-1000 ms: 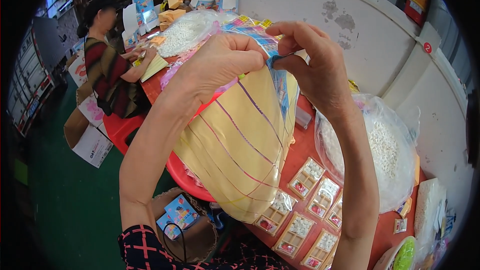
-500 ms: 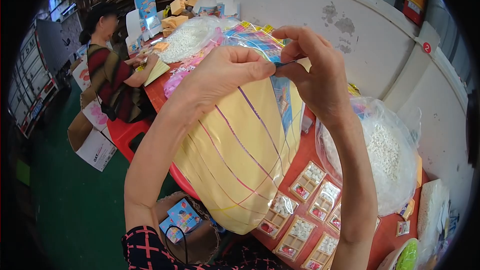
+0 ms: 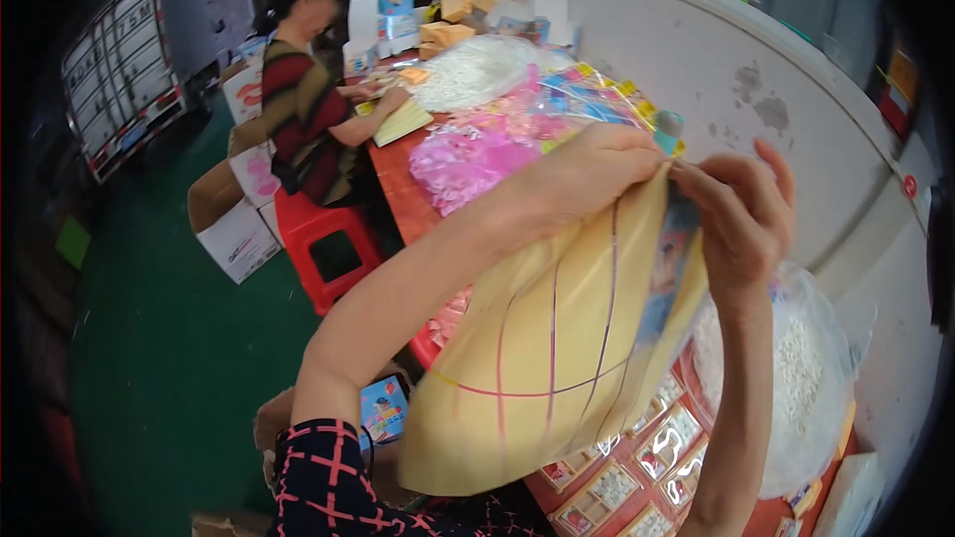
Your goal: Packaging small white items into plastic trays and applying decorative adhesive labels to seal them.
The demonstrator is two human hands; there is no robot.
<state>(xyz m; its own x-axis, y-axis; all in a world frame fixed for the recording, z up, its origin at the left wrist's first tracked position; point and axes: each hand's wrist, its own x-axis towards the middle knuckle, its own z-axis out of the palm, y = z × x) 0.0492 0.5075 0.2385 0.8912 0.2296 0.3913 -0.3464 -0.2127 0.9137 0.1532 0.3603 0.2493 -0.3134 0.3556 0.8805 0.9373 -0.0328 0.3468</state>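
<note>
The left hand (image 3: 607, 169) is closed in a pinch at the top edge of a large yellow sheet (image 3: 537, 358), thumb and fingertips pressed together. Just beside it, the right hand (image 3: 746, 214) pinches the same edge between thumb and forefinger, its other fingers loosely raised. The sheet hangs below both hands, mostly under the left hand and forearm, crossed by thin purple, pink and yellow lines, with a blue printed part directly beneath the gap between the hands. Below the right hand, partly covered by the sheet, small compartment trays (image 3: 609, 487) with white pieces in them lie on the red tabletop (image 3: 403, 199). Below and to the right of the right hand sits a clear bag (image 3: 796, 368) filled with white pieces. To the left of the left hand lies a bright pink plastic bundle (image 3: 468, 164), and beyond that hand are colourful printed sheets (image 3: 597, 94), a second bag of white pieces (image 3: 468, 70) and orange blocks (image 3: 448, 35). Well to the left of the left hand, a co-worker (image 3: 303, 119) in a striped top leans over the tabletop's far part, near a red stool (image 3: 318, 239)
</note>
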